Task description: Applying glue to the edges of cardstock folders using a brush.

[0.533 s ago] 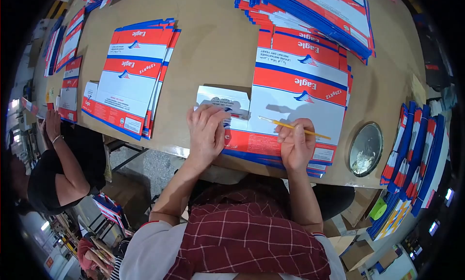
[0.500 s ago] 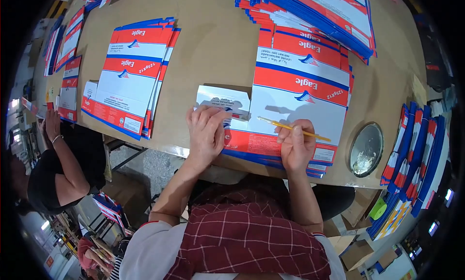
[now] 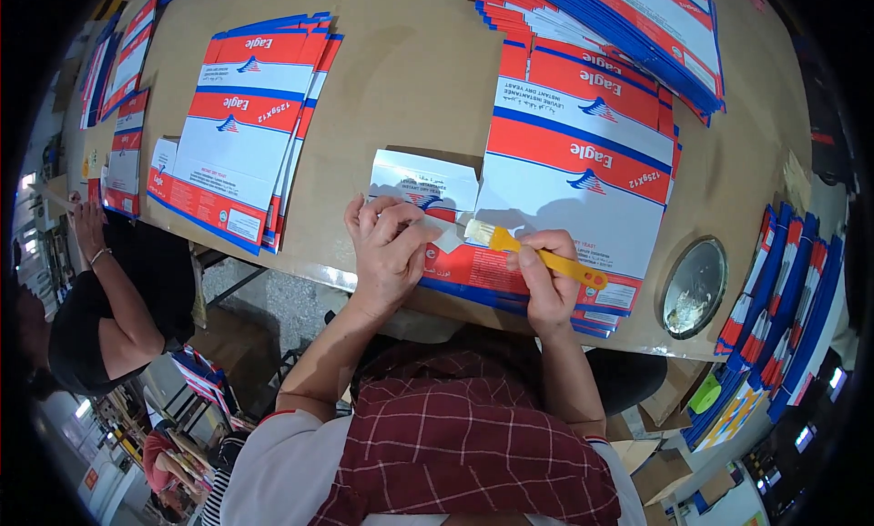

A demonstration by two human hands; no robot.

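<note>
Seen from the head camera, a person in a red checked top leans over a brown cardboard-covered table (image 3: 410, 80) stacked with flat, glossy printed cartons in red, white and blue. The right hand (image 3: 549, 280) is closed around the yellow plastic handle of a small brush (image 3: 533, 253), whose pale bristles rest on the white flap at the left edge of the top carton (image 3: 574, 180) in the stack directly in front. The left hand (image 3: 390, 253) lies palm down with fingers spread and slightly curled, pressing on the same carton's lower left corner, just beside the bristles; it grips nothing. A narrow side panel of that carton juts out to the left, above the fingers. To the right of the stack, a round, shallow metal dish (image 3: 694, 287) holding a whitish paste sits near the table's edge. A second pile of cartons (image 3: 241, 130) lies well apart at left, a third pile (image 3: 628, 25) fans out at the top, and more stand on edge at far right. At the lower left, another person's arm (image 3: 114, 280) reaches toward the table's end.
</note>
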